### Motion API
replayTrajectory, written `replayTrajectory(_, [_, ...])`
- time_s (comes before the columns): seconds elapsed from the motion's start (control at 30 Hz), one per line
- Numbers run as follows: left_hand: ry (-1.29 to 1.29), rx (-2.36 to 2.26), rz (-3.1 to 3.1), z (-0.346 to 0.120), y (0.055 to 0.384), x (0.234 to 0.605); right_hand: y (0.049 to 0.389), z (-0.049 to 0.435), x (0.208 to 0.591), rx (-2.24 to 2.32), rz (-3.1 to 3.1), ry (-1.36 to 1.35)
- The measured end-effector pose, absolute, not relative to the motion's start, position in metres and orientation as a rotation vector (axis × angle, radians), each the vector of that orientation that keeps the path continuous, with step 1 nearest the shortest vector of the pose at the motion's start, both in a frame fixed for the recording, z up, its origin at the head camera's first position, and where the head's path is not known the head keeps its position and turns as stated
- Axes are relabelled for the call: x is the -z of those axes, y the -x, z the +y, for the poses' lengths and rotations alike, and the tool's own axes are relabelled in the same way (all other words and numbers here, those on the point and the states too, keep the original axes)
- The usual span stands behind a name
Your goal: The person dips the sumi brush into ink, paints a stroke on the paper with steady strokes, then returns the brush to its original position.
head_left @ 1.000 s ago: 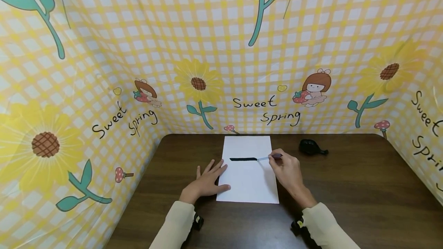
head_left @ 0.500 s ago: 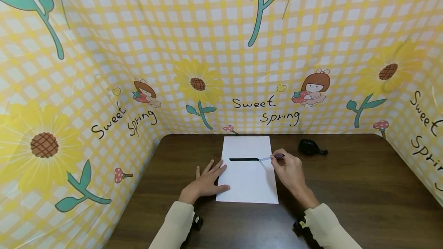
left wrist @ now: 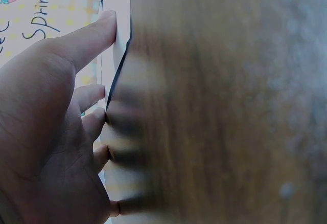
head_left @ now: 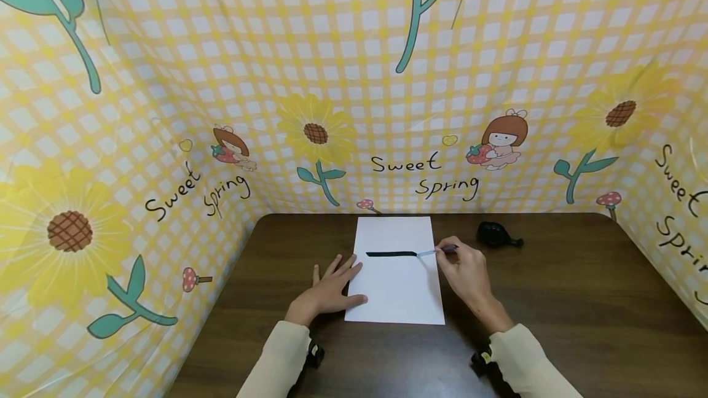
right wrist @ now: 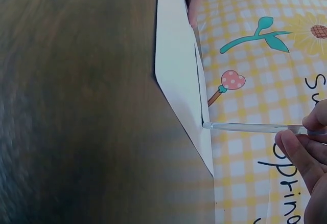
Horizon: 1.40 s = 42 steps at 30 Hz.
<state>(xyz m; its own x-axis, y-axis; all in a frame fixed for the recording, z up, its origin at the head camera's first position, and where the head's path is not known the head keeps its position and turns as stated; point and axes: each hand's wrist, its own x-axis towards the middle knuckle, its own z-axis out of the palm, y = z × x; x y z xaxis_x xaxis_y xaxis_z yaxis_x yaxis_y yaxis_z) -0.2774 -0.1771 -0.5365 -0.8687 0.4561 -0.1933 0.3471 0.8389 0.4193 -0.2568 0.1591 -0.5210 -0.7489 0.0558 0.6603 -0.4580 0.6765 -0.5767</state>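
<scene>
A white sheet of paper (head_left: 395, 293) lies on the dark wooden table, with a thick black line (head_left: 391, 254) running across its upper half. My left hand (head_left: 330, 290) rests on the sheet's left edge, fingers spread and thumb on the paper. In the left wrist view its fingertips (left wrist: 107, 17) touch the paper. At the sheet's right side my right hand (head_left: 464, 272) pinches a slim pen (right wrist: 250, 127) with a clear shaft between thumb and fingers. The pen's tip meets the paper at the right end of the black line. The pen's rear end is partly hidden by the hand.
A small black bottle-like object (head_left: 495, 234) with a narrow neck lies on the table (head_left: 564, 287), back and right of the paper. Yellow checked cloth (head_left: 409, 109) with flower prints encloses the table at the back and sides.
My right hand has moved slightly right with the pen, and the black line now reaches a little farther right. The left hand and the paper have stayed in place.
</scene>
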Motion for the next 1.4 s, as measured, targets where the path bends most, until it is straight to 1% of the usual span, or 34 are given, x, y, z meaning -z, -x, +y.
replayTrajectory(0.4, [-0.611,-0.546,2.729,-0.1764,0.2760,0.5341,0.2531,0.1642,0.5183,-0.992,-2.242,-0.294])
replayTrajectory(1.4, [-0.604,-0.548,2.730,-0.1762,0.2756,0.5335,0.2556,0.1691,0.5172,-0.962,-2.204,-0.289])
